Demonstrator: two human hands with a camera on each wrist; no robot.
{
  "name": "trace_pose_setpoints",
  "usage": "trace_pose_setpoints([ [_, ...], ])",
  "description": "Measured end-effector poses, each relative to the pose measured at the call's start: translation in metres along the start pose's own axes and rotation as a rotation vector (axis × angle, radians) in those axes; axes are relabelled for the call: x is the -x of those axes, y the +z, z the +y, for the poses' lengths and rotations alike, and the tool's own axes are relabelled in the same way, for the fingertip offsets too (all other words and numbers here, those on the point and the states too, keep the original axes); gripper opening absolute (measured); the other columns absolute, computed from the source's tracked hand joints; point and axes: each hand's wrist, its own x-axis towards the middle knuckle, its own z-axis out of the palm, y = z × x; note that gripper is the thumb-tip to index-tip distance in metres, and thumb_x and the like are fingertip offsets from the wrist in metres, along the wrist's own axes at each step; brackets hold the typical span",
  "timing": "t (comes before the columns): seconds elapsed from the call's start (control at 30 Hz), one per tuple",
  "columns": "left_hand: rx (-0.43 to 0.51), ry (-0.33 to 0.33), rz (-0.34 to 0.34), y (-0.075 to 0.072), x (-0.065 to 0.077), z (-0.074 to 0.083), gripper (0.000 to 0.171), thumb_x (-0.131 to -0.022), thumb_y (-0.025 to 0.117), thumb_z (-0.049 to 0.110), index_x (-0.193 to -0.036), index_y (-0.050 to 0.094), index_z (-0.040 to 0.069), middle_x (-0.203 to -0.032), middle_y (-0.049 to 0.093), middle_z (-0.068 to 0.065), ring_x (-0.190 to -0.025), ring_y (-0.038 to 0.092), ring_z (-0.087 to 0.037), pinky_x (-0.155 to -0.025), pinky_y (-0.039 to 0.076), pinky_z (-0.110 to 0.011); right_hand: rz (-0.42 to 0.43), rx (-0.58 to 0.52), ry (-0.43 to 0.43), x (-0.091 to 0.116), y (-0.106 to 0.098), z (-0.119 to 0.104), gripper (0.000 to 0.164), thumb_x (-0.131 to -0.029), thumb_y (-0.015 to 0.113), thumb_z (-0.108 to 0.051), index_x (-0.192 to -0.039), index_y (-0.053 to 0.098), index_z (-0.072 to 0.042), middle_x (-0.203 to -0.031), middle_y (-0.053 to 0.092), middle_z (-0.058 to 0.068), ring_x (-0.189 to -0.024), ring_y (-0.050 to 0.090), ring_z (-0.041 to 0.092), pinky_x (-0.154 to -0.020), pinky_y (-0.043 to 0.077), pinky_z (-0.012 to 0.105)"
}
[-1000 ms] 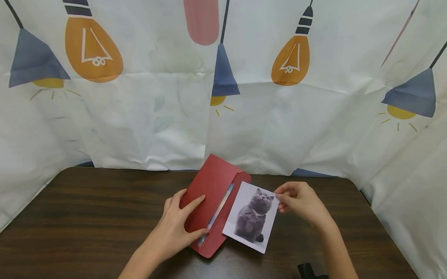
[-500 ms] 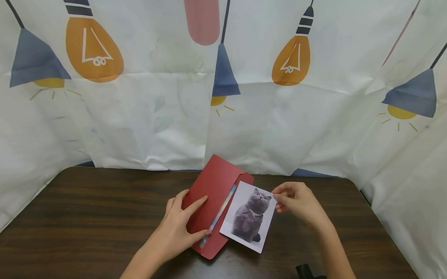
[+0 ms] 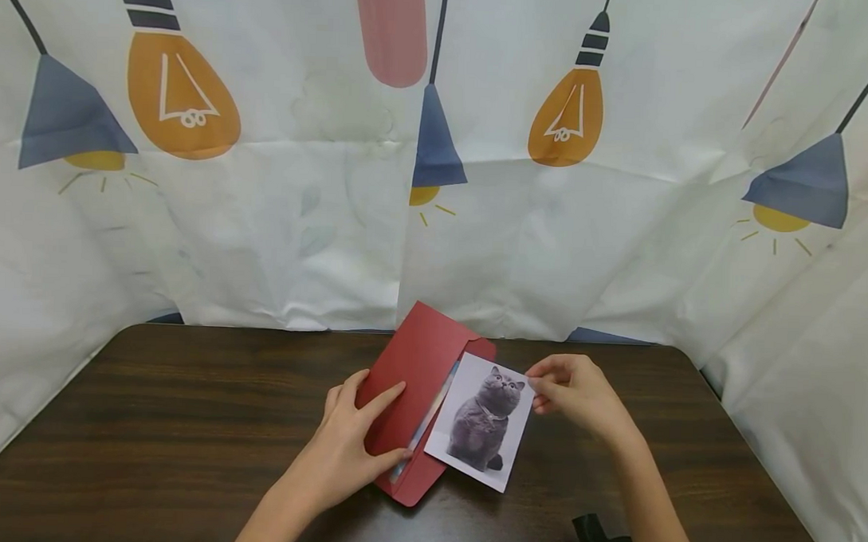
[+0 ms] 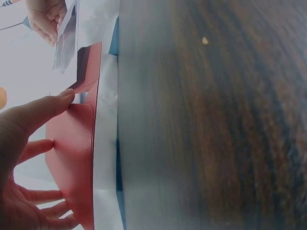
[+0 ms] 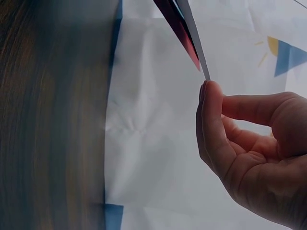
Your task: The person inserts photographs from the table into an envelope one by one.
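Observation:
My left hand [image 3: 342, 443] grips a red envelope [image 3: 416, 362], thumb at its opening and the other fingers spread over its near side and edge. A strip of a pale-blue printed paper [image 3: 430, 414] shows inside the opening. In the left wrist view the envelope [image 4: 72, 148] is tilted up, clear of the tabletop. Between thumb and fingertips, my right hand [image 3: 576, 392] pinches the upper right corner of a white card with a grey cat picture [image 3: 479, 428]. The card overlaps the open flap. Seen edge-on in the right wrist view, the card [image 5: 198, 43] stands close beside the red flap [image 5: 175, 28].
Under both hands lies a dark wooden table [image 3: 184, 430]. A white curtain printed with lamps and bulbs [image 3: 320, 243] hangs behind and at both sides. A black object [image 3: 600, 540] sits by the right forearm at the bottom edge.
The card and right hand have shifted slightly left, and the card now covers more of the flap and opening. The envelope and left hand have moved a little to the right.

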Motion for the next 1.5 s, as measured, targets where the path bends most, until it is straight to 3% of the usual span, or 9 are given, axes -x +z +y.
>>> trace_pose_setpoints([
  [1.03,-0.006,-0.004,-0.015,0.001,0.001,0.004,0.077,-0.076,0.097,0.026,-0.145,0.065,0.017,-0.154,0.043,-0.024,-0.134,0.042,-0.043,-0.088,0.061,-0.050,0.025,-0.083,0.034,-0.005,0.015,0.001,0.021,-0.101,0.065,0.002,-0.114,0.064,0.019,-0.080,0.072,0.009,-0.065,0.070,0.015,-0.066,0.064,0.036],
  [1.5,-0.037,0.062,0.056,0.004,0.002,0.001,0.077,-0.073,0.098,0.023,-0.143,0.066,0.015,-0.151,0.045,-0.024,-0.130,0.045,-0.042,-0.085,0.061,-0.047,0.025,-0.115,0.020,-0.003,0.019,-0.002,0.020,-0.099,0.068,-0.001,-0.109,0.067,0.016,-0.081,0.073,0.011,-0.071,0.074,0.016,-0.072,0.065,0.037],
])
